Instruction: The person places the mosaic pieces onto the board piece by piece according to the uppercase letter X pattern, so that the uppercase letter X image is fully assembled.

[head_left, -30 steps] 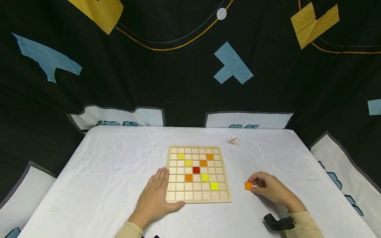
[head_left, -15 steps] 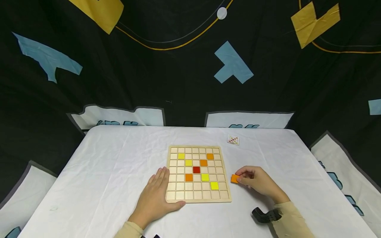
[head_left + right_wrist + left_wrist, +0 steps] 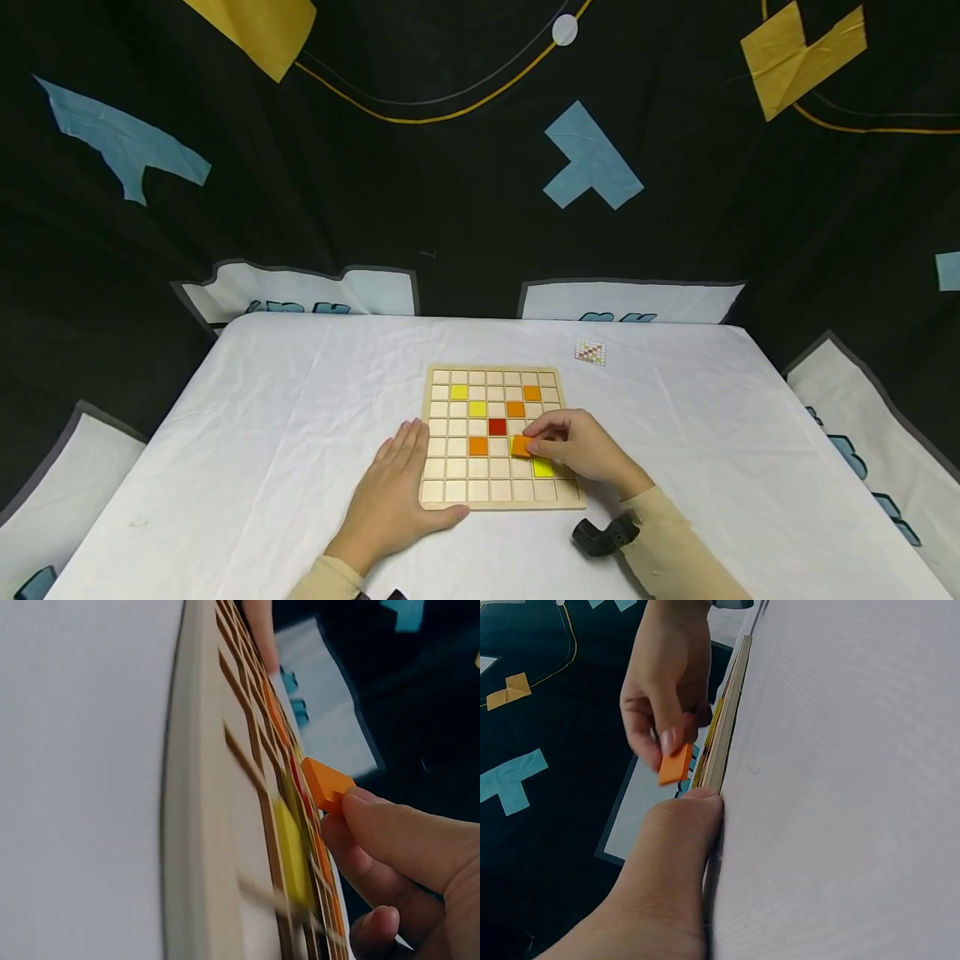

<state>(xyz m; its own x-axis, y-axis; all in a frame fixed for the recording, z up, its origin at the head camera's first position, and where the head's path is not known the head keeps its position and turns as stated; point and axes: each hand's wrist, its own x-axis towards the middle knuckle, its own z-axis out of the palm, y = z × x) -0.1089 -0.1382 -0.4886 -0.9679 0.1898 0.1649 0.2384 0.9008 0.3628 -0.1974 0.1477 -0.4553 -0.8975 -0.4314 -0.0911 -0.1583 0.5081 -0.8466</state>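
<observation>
My right hand (image 3: pixel 573 442) pinches an orange square tile (image 3: pixel 327 784) between thumb and fingers, held just above the wooden grid board (image 3: pixel 498 505). In the head view that tile partly covers a yellow tile in the board. Flat along the board's left edge lies my left hand (image 3: pixel 397 492), fingers straight, thumb at the near left corner. Set in the board are a red tile (image 3: pixel 497 427), orange tiles such as one (image 3: pixel 478 447) left of the held tile, and several yellow tiles, one (image 3: pixel 458 392) near the far left corner.
A small card (image 3: pixel 590 352) printed with a coloured grid lies beyond the board's far right corner. The white-covered table (image 3: pixel 262 433) reaches back to a black curtain (image 3: pixel 465 192). A black curved piece (image 3: pixel 606 535) is strapped at the right wrist.
My right hand has carried the orange tile leftward from the bare tablecloth to over the board. The left hand stays on the board's edge.
</observation>
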